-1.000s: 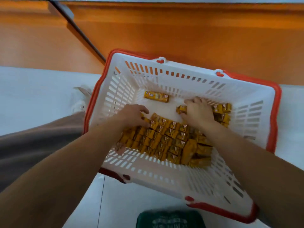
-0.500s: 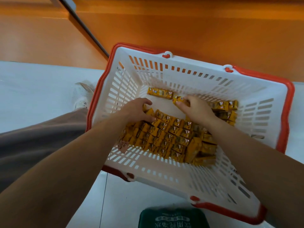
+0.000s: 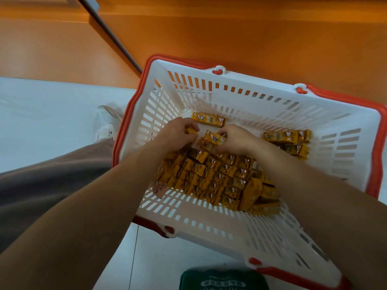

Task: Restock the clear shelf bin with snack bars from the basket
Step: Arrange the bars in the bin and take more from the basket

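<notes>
One green pack [image 3: 224,280] lies nearest us at the bottom edge, its white lettering too blurred for us to read. Just beyond it is the red rim of the white slotted basket [image 3: 209,229], which sits on the pale floor [image 3: 41,114] and touches the near corner of the green pack. Our trouser leg [image 3: 52,181] and white shoe [image 3: 105,122] are to its left. Inside, the snack bars [image 3: 217,178] stand packed in tight rows against the near wall, in yellow wrappers with a small cartoon figure; we cannot make out their print. At the far edge of that block, our left hand [image 3: 178,132] curls its fingers around the end of one yellow piece. Our right hand [image 3: 236,141] pinches a tilted bar [image 3: 214,138] between thumb and bent fingers. Past the hands there is bare basket bottom around a single bar [image 3: 208,119], and a small stack [image 3: 287,137] lies near the right wall. Behind the far rim rises an orange panel [image 3: 251,38].
</notes>
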Demonstrator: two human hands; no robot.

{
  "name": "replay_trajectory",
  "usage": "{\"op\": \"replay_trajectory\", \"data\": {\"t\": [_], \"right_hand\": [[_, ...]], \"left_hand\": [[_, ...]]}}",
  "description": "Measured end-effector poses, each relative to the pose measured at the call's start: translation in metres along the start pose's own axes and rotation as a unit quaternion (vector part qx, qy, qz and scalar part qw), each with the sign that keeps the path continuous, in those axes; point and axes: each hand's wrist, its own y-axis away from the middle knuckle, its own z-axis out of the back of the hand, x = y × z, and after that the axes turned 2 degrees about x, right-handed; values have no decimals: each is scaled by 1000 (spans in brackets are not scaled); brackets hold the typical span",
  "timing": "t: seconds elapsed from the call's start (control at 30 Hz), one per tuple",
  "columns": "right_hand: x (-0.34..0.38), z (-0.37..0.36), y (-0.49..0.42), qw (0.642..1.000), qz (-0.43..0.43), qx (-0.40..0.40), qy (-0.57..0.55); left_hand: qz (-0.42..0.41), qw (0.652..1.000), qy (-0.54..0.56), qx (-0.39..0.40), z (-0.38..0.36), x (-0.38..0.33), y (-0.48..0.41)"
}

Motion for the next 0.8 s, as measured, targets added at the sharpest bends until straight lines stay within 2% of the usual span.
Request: {"op": "replay_trajectory", "data": {"t": [0.17, 0.37, 0.6, 0.8], "right_hand": [[-12, 4, 7, 990, -24, -12, -141], [-9, 8, 26, 962, -53, -40, -266], [30, 37, 75, 933, 26, -99, -344], [93, 82, 140, 905, 108, -127, -391]], "left_hand": [[-8, 997, -66, 41, 0, -1, -2], [-28, 995, -100, -16, 10, -18, 7], [-20, 999, -28, -10, 59, -71, 37], [-26, 999, 35, -11, 135, -140, 98]]}}
